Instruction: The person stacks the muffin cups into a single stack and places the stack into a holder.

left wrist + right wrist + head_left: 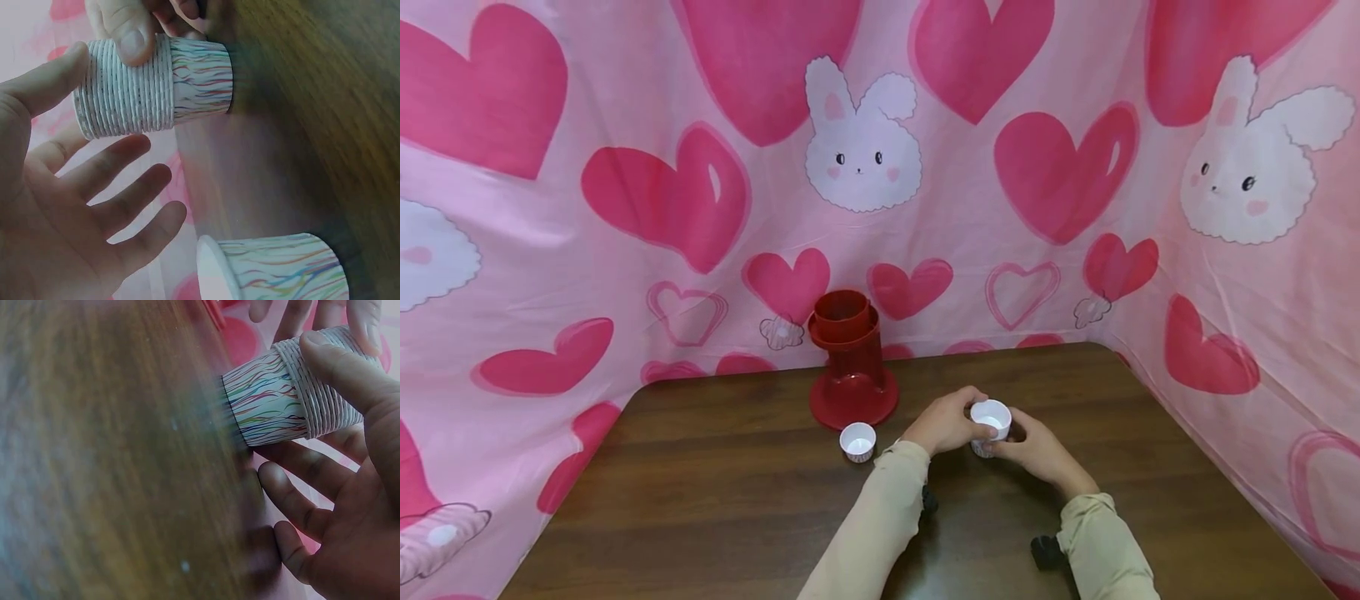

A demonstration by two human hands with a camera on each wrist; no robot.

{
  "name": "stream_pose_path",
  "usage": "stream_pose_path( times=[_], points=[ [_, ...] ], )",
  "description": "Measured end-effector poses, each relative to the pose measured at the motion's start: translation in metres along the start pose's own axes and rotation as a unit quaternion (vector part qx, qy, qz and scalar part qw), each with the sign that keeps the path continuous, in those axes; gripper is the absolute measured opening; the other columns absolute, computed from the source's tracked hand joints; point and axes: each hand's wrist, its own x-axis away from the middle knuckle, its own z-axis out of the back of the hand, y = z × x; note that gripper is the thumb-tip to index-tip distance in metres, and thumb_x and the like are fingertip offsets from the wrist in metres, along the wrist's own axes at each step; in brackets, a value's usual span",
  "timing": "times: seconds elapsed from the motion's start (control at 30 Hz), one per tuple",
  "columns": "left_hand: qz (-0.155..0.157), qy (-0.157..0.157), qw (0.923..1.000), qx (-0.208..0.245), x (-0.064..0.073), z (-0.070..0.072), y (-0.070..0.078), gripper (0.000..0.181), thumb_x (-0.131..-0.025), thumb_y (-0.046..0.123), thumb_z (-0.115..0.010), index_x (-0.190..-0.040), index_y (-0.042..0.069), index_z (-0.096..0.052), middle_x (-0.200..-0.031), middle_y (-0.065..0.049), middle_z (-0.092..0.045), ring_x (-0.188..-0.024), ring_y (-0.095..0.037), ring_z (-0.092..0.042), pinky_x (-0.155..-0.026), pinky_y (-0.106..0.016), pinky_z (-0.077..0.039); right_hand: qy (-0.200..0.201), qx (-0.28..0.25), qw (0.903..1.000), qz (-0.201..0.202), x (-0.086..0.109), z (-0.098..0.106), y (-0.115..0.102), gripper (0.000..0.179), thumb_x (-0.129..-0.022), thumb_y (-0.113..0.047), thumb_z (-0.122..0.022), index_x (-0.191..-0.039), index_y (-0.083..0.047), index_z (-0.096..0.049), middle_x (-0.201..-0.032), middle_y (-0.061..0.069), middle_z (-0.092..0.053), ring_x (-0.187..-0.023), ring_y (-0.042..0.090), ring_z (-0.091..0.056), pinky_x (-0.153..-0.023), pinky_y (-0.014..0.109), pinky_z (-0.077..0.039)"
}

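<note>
A stack of nested white paper cups (pixel 990 414) stands on the table, with colourful wavy stripes (pixel 262 403) on the bottom cup and many rims packed closely above. My left hand (pixel 946 422) pinches the top of the stack from the left; its lower fingers spread loosely below in the left wrist view. From the other side my right hand (pixel 1039 451) grips the stack, thumb across the rims (pixel 328 394). A single paper cup (pixel 858 442), mouth up, sits to the left of the left hand, and its striped side also shows in the left wrist view.
Behind the single cup stands a red plastic holder (pixel 854 402) with a round base and a ring-shaped top. Pink cloth (pixel 962 192) with hearts and rabbits hangs around the back and sides of the brown wooden table (pixel 715 500).
</note>
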Motion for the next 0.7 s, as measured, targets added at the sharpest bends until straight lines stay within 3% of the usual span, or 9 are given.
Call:
stream_pose_path(
  times=[0.4, 0.53, 0.7],
  points=[
    [-0.009, 0.043, 0.9954, -0.085, 0.006, -0.010, 0.007, 0.047, -0.086, 0.042, -0.080, -0.126, 0.025, -0.064, -0.117, 0.007, -0.069, -0.099, -0.015, -0.063, -0.089, -0.038, -0.050, 0.003, 0.010, 0.9999, -0.001, 0.002, -0.001, -0.001, 0.057, -0.083, -0.021, -0.084, -0.130, -0.001, -0.060, -0.115, 0.012, -0.066, -0.103, 0.027, -0.059, -0.089, 0.044, -0.049],
    [-0.014, 0.036, 0.9938, -0.104, 0.009, -0.008, 0.007, 0.053, -0.087, 0.041, -0.079, -0.135, 0.026, -0.062, -0.124, 0.007, -0.067, -0.107, -0.017, -0.062, -0.097, -0.044, -0.046, 0.005, 0.015, 0.9998, -0.011, 0.003, -0.001, -0.001, 0.058, -0.083, -0.022, -0.084, -0.132, -0.001, -0.059, -0.117, 0.013, -0.066, -0.104, 0.027, -0.058, -0.090, 0.044, -0.048],
    [-0.045, 0.014, 0.9896, -0.135, 0.020, 0.000, 0.000, 0.063, -0.090, 0.038, -0.076, -0.147, 0.028, -0.053, -0.135, 0.007, -0.062, -0.121, -0.020, -0.059, -0.105, -0.052, -0.040, 0.001, 0.012, 0.9998, -0.016, 0.002, -0.001, -0.004, 0.059, -0.085, -0.026, -0.083, -0.133, -0.002, -0.058, -0.119, 0.013, -0.065, -0.104, 0.027, -0.058, -0.089, 0.043, -0.049]
  ],
)
